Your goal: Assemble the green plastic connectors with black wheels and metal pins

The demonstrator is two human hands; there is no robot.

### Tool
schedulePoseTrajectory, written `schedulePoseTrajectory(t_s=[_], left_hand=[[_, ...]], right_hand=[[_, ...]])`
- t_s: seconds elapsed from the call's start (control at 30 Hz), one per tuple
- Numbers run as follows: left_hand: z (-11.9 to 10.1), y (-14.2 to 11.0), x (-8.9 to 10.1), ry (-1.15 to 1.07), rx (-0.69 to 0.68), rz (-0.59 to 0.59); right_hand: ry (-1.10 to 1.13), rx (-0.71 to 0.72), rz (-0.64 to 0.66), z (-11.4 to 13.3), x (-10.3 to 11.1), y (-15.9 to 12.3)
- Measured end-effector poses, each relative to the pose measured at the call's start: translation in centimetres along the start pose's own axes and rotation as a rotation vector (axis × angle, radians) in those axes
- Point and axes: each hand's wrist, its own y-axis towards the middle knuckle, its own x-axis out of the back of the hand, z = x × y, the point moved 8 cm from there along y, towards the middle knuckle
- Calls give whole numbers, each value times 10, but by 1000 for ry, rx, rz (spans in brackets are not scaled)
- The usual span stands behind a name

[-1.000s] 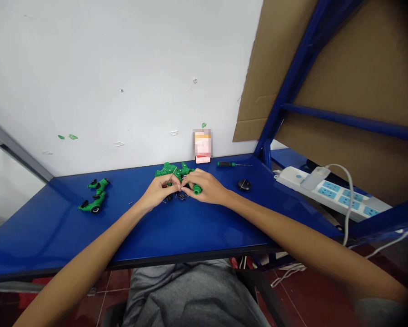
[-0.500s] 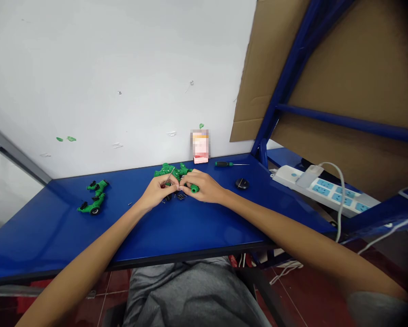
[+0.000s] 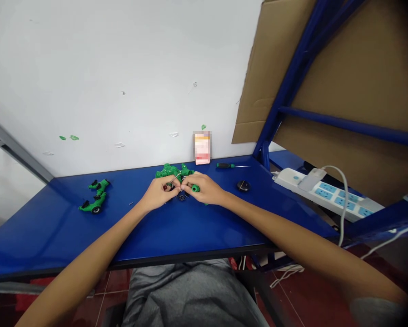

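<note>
My left hand [image 3: 161,193] is closed in a pinch, with a thin metal rod [image 3: 175,177] sticking up from its fingers. A bit of red shows inside that hand, too small to name. My right hand [image 3: 206,188] is closed around a green plastic tube piece [image 3: 195,187], its round end facing me. The fingertips of both hands meet; whatever lies between them is hidden. Just behind the hands lie several green plastic pipe fittings [image 3: 170,170], partly covered by the fingers. Small black parts [image 3: 181,197] rest on the table below the fingertips.
On the blue table [image 3: 149,236], joined green fittings with black parts [image 3: 97,197] lie at left, near a small screw [image 3: 131,203]. A screwdriver [image 3: 233,165], a round black object [image 3: 243,185] and a blurred box [image 3: 202,150] are behind. A power strip [image 3: 306,184] stands right.
The view has shifted slightly. Both hands stay together, with only small finger movements. The metal rod now leans more to the right. A bit of green now shows under my right hand.
</note>
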Motion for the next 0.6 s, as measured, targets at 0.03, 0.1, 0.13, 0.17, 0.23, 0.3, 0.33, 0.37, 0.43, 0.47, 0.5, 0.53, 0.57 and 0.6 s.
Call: schedulePoseTrajectory(t_s=[0.03,0.1,0.13,0.17,0.23,0.3,0.33,0.37,0.43,0.47,0.5,0.53,0.57,0.6], left_hand=[[-2,0,1,56,-23,5],[-6,1,1,185,-84,34],[-7,1,0,249,-113,51],[-8,2,0,305,-133,63],[-8,2,2,363,-143,46],[-8,3,9,341,-117,-36],[-7,2,13,301,-92,-82],[-6,2,17,245,-63,-125],[-3,1,22,107,-7,-184],[-1,1,23,24,15,-193],[2,2,24,-65,29,-190],[4,2,23,-149,38,-173],[6,3,21,-220,44,-145],[7,4,18,-272,48,-111]], right_hand=[[-18,-13,10,-2,0,0],[-61,-58,21,-7,0,1],[-81,-88,19,-11,1,1],[-97,-122,11,-14,3,2],[-106,-185,-10,-21,7,2],[-76,-242,-32,-27,10,1],[-46,-264,-40,-29,12,0],[-6,-281,-45,-30,13,-1],[84,-298,-51,-31,14,-2],[126,-302,-55,-31,14,-2],[165,-307,-58,-32,14,-2],[207,-318,-64,-33,13,-2],[257,-333,-77,-36,13,-1],[318,-352,-97,-39,12,-1]])
